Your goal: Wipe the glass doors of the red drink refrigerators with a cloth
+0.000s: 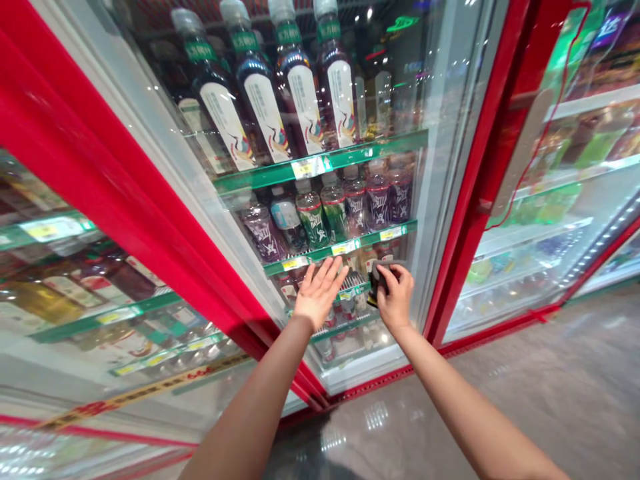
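My left hand [320, 290] is raised in front of the glass door of a drinks fridge, fingers spread and holding nothing. To its right, my right hand [395, 293] is closed round a small dark cloth [374, 283] with a grey upper edge, held close to the glass. Behind the glass, tall dark bottles [305, 100] with white labels stand on the top shelf. Smaller bottles with purple, green and pink labels [356, 203] line the shelf below. Whether either hand touches the glass I cannot tell.
Red door frames [470, 180] run along both sides of this door. More fridge shelves with bottles [105, 280] show at the left, and others [540, 200] at the right. A red cord hangs by the right frame. Below lies a shiny grey floor [525, 373].
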`<control>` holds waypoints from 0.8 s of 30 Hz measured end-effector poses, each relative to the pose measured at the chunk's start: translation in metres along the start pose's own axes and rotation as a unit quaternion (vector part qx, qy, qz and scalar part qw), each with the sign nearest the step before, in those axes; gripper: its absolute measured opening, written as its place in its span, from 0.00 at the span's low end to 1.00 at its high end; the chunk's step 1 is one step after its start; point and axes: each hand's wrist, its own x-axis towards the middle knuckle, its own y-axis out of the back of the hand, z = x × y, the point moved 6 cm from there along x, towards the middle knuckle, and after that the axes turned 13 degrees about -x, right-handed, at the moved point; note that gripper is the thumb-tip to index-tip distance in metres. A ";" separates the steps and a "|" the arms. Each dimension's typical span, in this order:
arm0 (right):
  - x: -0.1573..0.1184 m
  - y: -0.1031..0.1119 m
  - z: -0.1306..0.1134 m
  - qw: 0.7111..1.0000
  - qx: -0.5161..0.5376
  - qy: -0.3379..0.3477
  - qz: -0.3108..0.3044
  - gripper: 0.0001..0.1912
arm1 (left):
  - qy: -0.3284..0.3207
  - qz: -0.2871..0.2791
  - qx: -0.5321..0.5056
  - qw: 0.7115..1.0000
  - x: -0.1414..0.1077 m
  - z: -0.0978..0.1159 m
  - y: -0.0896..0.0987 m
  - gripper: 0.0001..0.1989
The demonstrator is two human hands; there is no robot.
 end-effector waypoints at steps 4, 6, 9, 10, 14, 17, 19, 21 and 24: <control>-0.021 -0.015 -0.042 0.997 0.005 0.066 -0.050 0.29 | 0.014 0.023 0.003 1.000 -0.045 -0.019 0.000 0.44; -0.039 -0.019 -0.044 0.990 0.006 0.108 -0.091 0.28 | 0.025 0.032 0.001 0.999 -0.066 -0.029 0.004 0.42; -0.046 -0.016 -0.029 0.992 -0.005 0.086 -0.097 0.27 | 0.061 0.027 0.005 0.998 -0.093 -0.044 0.014 0.39; -0.042 -0.013 -0.026 0.995 -0.012 0.057 -0.078 0.27 | 0.072 0.023 0.009 0.997 -0.101 -0.049 0.017 0.38; -0.025 -0.016 -0.050 1.000 -0.026 -0.010 -0.004 0.26 | 0.084 0.020 0.022 0.996 -0.123 -0.064 0.025 0.35; -0.040 -0.030 -0.084 0.999 -0.019 0.043 -0.028 0.28 | 0.066 0.030 0.022 0.997 -0.133 -0.073 0.023 0.38; -0.063 -0.039 -0.095 0.991 -0.006 0.108 -0.076 0.29 | 0.051 0.038 0.021 0.998 -0.137 -0.077 0.019 0.41; -0.080 -0.042 -0.090 0.984 0.011 0.139 -0.113 0.30 | 0.039 0.043 0.019 0.998 -0.140 -0.079 0.015 0.43; -0.069 -0.030 -0.068 0.997 0.026 0.040 -0.057 0.28 | 0.029 0.035 0.015 0.999 -0.143 -0.079 0.012 0.44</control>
